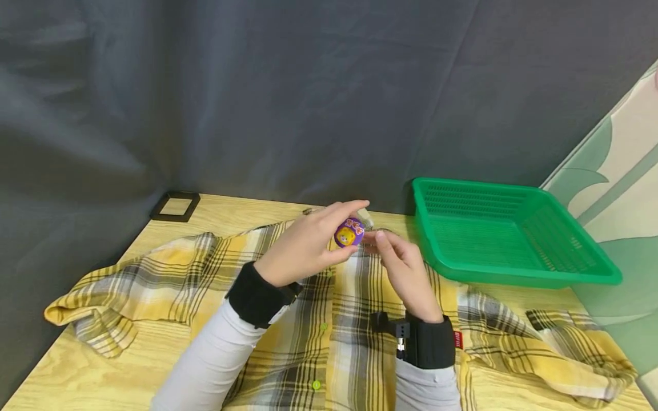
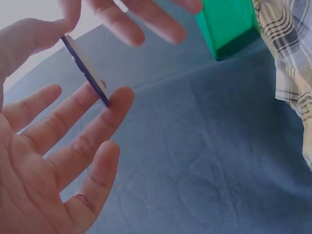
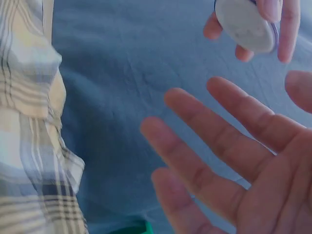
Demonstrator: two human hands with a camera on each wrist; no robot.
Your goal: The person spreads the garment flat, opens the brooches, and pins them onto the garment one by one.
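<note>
My left hand (image 1: 303,242) holds a small round purple disc (image 1: 348,235) by its edges between thumb and fingers, above the shirt. The disc's front carries a yellow cartoon animal face and lettering. Seen edge-on in the left wrist view, the disc (image 2: 84,70) is thin; its white back (image 3: 243,25) shows in the right wrist view. Just right of it is my right hand (image 1: 406,271), fingers spread and loosely bent, with nothing in it. Under both hands a yellow, black and white plaid shirt (image 1: 169,279) lies spread with its sleeves out to the sides and green buttons down the front.
A green plastic basket (image 1: 514,277) stands at the back right, beside the shirt. At the back left of the wooden table (image 1: 92,371) lies a small black square frame (image 1: 177,217). A dark cloth curtain (image 1: 308,97) hangs behind the table.
</note>
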